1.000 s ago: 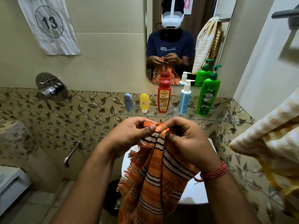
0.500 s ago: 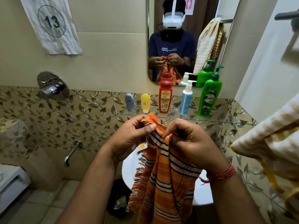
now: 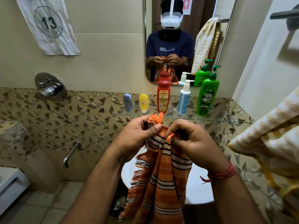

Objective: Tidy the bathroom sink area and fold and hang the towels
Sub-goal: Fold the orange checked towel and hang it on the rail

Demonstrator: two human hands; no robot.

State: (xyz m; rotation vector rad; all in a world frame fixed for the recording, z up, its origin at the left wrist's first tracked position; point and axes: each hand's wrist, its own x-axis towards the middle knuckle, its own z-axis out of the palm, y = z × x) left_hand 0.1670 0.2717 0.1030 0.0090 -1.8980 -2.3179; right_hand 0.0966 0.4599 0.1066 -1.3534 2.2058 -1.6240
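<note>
Both hands hold the orange striped towel (image 3: 163, 175) over the white sink (image 3: 200, 183). Left hand (image 3: 137, 136) pinches the fringed top edge, right hand (image 3: 192, 143) pinches the edge just beside it. Towel hangs down between the forearms. Bottles stand on the glass shelf (image 3: 218, 118) behind; yellow towel (image 3: 271, 143) at right.

Cream wall tiles (image 3: 100, 46) top a leaf-patterned band (image 3: 80, 120) (brown on beige), with a mirror (image 3: 186, 39) above and grey floor tiles (image 3: 48, 207).
</note>
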